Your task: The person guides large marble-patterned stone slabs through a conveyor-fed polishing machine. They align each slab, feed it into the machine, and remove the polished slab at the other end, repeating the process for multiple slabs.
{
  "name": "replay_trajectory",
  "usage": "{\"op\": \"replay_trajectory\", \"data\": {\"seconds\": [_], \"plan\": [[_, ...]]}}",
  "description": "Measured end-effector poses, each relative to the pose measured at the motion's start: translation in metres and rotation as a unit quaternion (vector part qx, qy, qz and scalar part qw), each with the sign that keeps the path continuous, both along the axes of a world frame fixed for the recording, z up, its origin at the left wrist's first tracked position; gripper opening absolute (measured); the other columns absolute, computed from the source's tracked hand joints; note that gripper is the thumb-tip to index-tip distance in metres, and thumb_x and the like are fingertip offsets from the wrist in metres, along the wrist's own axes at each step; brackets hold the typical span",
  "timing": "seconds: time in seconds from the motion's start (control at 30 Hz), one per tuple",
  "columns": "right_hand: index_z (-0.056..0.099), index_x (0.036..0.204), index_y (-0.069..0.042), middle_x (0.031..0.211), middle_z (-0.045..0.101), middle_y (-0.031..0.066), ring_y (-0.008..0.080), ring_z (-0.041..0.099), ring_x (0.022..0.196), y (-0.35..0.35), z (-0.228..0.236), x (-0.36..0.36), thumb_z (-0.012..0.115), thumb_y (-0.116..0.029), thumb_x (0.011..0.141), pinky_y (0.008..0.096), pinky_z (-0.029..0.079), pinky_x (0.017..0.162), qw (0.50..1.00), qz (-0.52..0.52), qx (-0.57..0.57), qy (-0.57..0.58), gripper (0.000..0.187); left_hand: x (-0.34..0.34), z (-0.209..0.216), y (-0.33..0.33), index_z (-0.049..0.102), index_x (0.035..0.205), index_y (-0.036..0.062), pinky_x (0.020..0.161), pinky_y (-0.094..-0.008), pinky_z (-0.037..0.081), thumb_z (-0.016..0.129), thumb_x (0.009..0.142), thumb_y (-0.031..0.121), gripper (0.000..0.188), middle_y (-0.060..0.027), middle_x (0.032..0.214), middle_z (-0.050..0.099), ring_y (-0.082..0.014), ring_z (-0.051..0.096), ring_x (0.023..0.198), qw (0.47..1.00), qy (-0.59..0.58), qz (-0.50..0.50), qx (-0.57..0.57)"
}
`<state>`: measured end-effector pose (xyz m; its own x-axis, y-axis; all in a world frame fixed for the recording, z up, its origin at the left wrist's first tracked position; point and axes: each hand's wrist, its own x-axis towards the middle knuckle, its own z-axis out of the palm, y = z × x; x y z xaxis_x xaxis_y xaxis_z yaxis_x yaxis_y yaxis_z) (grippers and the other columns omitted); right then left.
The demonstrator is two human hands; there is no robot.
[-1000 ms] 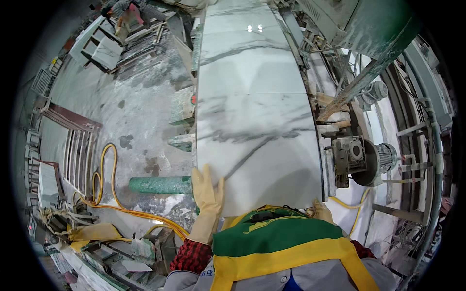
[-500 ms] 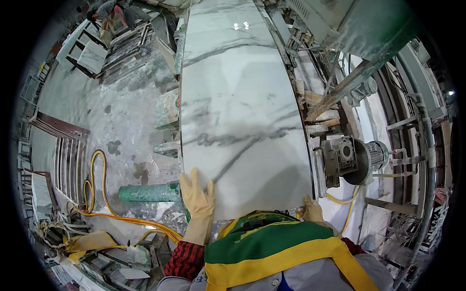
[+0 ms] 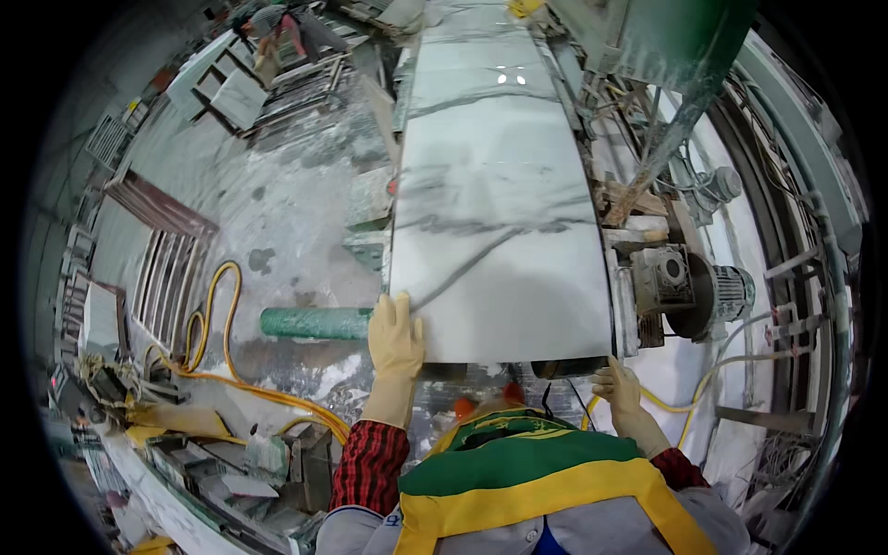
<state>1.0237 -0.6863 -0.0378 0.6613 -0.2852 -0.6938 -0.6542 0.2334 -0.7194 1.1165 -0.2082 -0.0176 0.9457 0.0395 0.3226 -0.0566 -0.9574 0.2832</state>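
A long glossy white stone slab [image 3: 504, 296] with grey veins stretches away in front of me on a conveyor-like machine bed. My left hand [image 3: 396, 347], in a cream rubber glove, rests at the slab's near left corner. Its fingers are stretched forward over the edge, the thumb apart. By the near right corner is my gloved right hand [image 3: 623, 396], its fingers loosely bent and pointing toward the slab. Whether those fingertips touch the stone is hard to see. Below the near edge show dark rollers [image 3: 568, 366] and two orange spots at floor level.
On the right stand a motor with gearbox [image 3: 664, 279] and pipes. A green roller [image 3: 314, 323] sticks out left. Yellow hose [image 3: 231, 375] loops over the floor near slatted racks [image 3: 166, 289] and stone offcuts [image 3: 250, 486]. A person [image 3: 296, 30] bends at the far left.
The view has shifted, and everything appears farther right. A gap now shows between my green and yellow apron and the slab's near edge. My right hand has come back from the slab's side.
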Motion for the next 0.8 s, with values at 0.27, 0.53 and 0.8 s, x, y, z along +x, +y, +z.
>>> {"op": "replay_trajectory", "data": {"seconds": [0.27, 0.53, 0.8], "plan": [[0.072, 0.125, 0.003, 0.103, 0.079, 0.0192, 0.0331, 0.076, 0.092, 0.110, 0.074, 0.070, 0.071, -0.024, 0.103, 0.0443, 0.060, 0.083, 0.765, 0.467, -0.318, -0.311, 0.036, -0.172, -0.031, 0.103, 0.054, 0.159, 0.0060, 0.123, -0.0510, 0.044, 0.069, 0.104, 0.020, 0.058, -0.0305, 0.167, 0.047, -0.0494, 0.051, 0.148, 0.972, 0.156, 0.177, 0.006], [0.057, 0.152, 0.002, 0.158, 0.056, 0.0286, 0.0460, 0.051, 0.148, 0.297, 0.056, 0.129, 0.063, -0.027, 0.102, 0.0513, 0.039, 0.127, 0.482, 0.605, -0.395, -0.497, 0.058, -0.326, -0.042, 0.141, 0.047, 0.165, 0.0064, 0.127, -0.0476, 0.041, 0.063, 0.111, 0.023, 0.058, -0.0283, 0.172, 0.040, -0.0462, 0.041, 0.157, 0.897, 0.229, 0.334, -0.175], [0.060, 0.142, 0.002, 0.148, 0.059, 0.0211, 0.0396, 0.052, 0.143, 0.345, 0.027, 0.146, 0.067, -0.022, 0.096, 0.0481, 0.039, 0.126, 0.485, 0.545, -0.322, -0.603, 0.052, -0.401, 0.037, 0.090, 0.046, 0.166, 0.0081, 0.125, -0.0414, 0.042, 0.058, 0.116, 0.018, 0.053, -0.0220, 0.176, 0.040, -0.0336, 0.043, 0.159, 0.770, 0.160, 0.524, -0.328]]}}
